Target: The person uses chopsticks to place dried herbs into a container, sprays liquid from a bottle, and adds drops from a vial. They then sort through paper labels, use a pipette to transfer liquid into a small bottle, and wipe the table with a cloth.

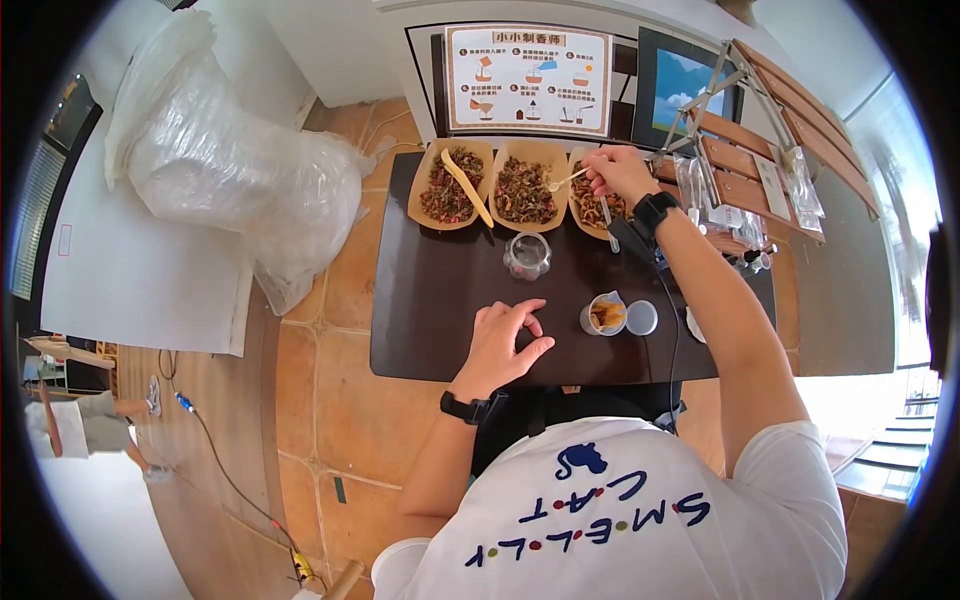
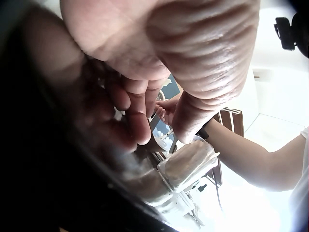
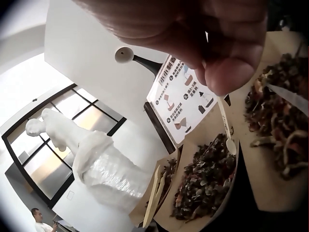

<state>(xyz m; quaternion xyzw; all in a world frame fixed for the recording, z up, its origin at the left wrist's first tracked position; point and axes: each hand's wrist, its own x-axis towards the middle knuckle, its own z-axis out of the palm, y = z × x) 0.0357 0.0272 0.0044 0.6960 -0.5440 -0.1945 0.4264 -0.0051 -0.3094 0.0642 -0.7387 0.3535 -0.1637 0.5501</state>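
Note:
My right hand (image 1: 622, 172) pinches a small pale spoon (image 3: 225, 123). The bowl of the spoon hangs over the far-right part of the middle paper tray (image 1: 528, 150), which holds a dried, dark herb mix (image 3: 205, 181). A second paper tray (image 1: 442, 224), to its left, has pale wooden tongs (image 1: 466, 186) lying across it. Beneath the right hand is a third tray of dried pieces (image 3: 285, 111), with a clear plastic utensil (image 1: 609, 225) in it. My left hand (image 1: 507, 345) rests by the front of the dark table, loosely curled, holding nothing. A clear glass jar (image 1: 527, 257) stands beyond it.
A plastic cup (image 1: 604, 316) of orange-brown pieces stands beside a round lid (image 1: 642, 318). Behind the trays is a printed instruction sheet (image 1: 528, 80). A wooden folding rack (image 1: 745, 155) with small bags occupies the right side. A plastic-wrapped figure (image 1: 235, 150) stands left of the table (image 1: 430, 300).

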